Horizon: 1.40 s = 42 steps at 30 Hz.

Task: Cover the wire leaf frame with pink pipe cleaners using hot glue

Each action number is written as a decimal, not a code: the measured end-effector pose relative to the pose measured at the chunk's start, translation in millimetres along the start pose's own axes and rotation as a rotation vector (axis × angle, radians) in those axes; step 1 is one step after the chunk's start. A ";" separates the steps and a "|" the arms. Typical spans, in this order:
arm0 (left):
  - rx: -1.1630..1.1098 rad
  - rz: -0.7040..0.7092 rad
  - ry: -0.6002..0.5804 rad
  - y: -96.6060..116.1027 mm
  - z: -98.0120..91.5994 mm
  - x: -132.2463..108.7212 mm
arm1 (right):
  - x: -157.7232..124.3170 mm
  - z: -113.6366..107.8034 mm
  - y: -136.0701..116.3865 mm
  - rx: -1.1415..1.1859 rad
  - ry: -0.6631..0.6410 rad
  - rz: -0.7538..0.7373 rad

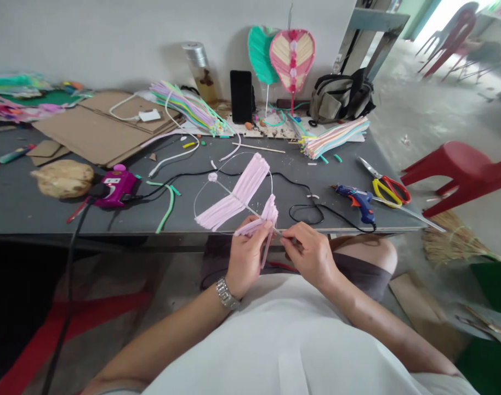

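A thin wire hoop with a central stem carries pale pink pipe cleaners [250, 178], laid out in slanting rows like a leaf-shaped fan. A small pink pom-pom [212, 176] sits at the far end of the stem. My left hand [245, 253], with a metal watch on its wrist, is closed on the near part of this fan frame, thumb on top of the pipe cleaners. One loose pipe cleaner end [266, 249] hangs below the thumb. My right hand [310, 249] pinches the stem's near end, just right of the left thumb.
A blue glue gun [357, 200] and scissors [384, 184] lie at right. Bundles of pipe cleaners [336, 137], two finished fans [292, 57], a phone [241, 96] and a bag [341, 99] stand behind. Cardboard [102, 129] and a magenta plug adapter [117, 186] are left; its cable crosses the table.
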<state>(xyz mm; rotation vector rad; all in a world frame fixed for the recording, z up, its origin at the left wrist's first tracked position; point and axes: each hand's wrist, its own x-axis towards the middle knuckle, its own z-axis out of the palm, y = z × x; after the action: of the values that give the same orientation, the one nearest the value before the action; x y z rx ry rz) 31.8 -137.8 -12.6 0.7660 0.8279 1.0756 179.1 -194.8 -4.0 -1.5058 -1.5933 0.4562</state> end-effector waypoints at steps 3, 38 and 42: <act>0.024 0.003 -0.073 3.1 -1.3 -2.7 | 2.7 -0.3 2.3 0.014 0.030 0.009; 0.176 0.030 -0.137 11.9 10.7 2.4 | 2.1 -4.8 1.6 0.495 0.229 0.276; 0.135 -0.041 -0.177 14.3 11.7 0.8 | 2.4 -7.1 5.0 0.167 0.345 -0.069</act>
<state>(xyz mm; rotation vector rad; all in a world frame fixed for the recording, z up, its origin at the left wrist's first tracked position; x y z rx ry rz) 35.9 -134.4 5.1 0.9401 0.7668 0.9078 188.0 -193.6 -3.2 -1.3179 -1.2997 0.2657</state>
